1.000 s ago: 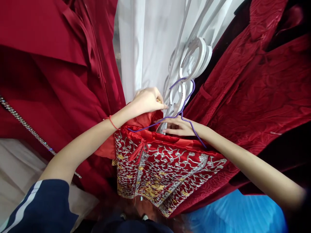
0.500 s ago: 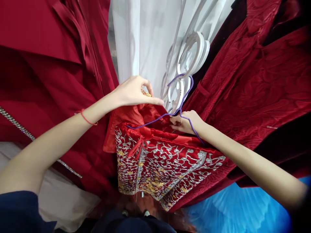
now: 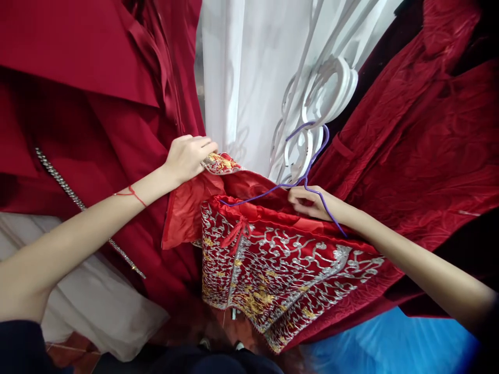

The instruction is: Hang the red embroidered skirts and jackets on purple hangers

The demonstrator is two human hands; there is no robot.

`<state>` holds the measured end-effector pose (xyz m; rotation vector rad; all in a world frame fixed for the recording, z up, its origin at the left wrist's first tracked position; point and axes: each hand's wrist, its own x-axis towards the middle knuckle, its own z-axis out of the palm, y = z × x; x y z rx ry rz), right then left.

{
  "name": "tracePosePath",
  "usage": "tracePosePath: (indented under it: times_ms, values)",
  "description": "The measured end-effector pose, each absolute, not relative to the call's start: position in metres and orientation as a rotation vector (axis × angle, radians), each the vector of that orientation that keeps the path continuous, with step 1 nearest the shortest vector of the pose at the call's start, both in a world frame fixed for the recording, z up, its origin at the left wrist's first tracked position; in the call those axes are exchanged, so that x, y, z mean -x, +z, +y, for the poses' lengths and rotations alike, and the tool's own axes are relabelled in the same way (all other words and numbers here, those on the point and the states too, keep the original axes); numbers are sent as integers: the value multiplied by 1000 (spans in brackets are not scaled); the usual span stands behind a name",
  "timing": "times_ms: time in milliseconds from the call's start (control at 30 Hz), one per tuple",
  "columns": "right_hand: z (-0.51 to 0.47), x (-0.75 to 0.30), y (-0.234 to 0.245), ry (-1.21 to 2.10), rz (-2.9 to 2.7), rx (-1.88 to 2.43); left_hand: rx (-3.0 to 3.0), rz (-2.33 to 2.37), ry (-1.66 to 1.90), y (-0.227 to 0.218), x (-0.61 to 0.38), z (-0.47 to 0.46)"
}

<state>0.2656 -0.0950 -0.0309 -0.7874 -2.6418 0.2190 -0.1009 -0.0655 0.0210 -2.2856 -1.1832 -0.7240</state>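
Note:
A red garment with silver and gold embroidery hangs in front of me, its satin lining and a small red bow showing near the top edge. My left hand is closed on the upper left edge of an embroidered red piece with a red lining, which looks like part of the same garment. My right hand is inside the garment's opening at the back edge, fingers curled; what they grip is partly hidden. A purple wire hanger hooks over a white ring and spreads across the garment's top, passing over my right hand.
White scrollwork rings stand behind the hanger, before a white drape. Dark red dresses hang on the left and right. Blue fabric lies low right, pale fabric low left.
My left hand has moved left and turned, pulling the embroidered edge outward so more of it shows. My right hand stays at the back edge. The whole view has shifted slightly.

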Motion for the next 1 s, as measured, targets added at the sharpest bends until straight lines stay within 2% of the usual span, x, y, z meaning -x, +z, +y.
tracePosePath:
  times_ms: [133, 233, 333, 467, 633, 833, 900, 1000]
  values:
    - [-95, -268, -34, 123, -2380, 1009, 2332, -1476, -946, 1, 113, -64]
    - [-96, -269, -38, 41, -2293, 1164, 2439, -1589, -729, -23, 116, -65]
    - [-98, -268, -39, -115, -2325, 1354, 2402, -1388, -447, -42, 119, -68]
    - [-101, -264, -39, -346, -2418, 1535, 2377, -1142, -353, -49, 131, -77]
    - [-105, -260, -41, -293, -2344, 1524, 2484, -1160, -505, -65, 151, -83]
    - [-110, -257, -38, 34, -2354, 1205, 2490, -1637, -1063, -119, 146, -71]
    - [-109, -258, -38, 34, -2356, 1242, 2398, -1663, -1072, -126, 152, -73]
    - [-108, -260, -36, -134, -2326, 1488, 2248, -1576, -891, -114, 174, -93]
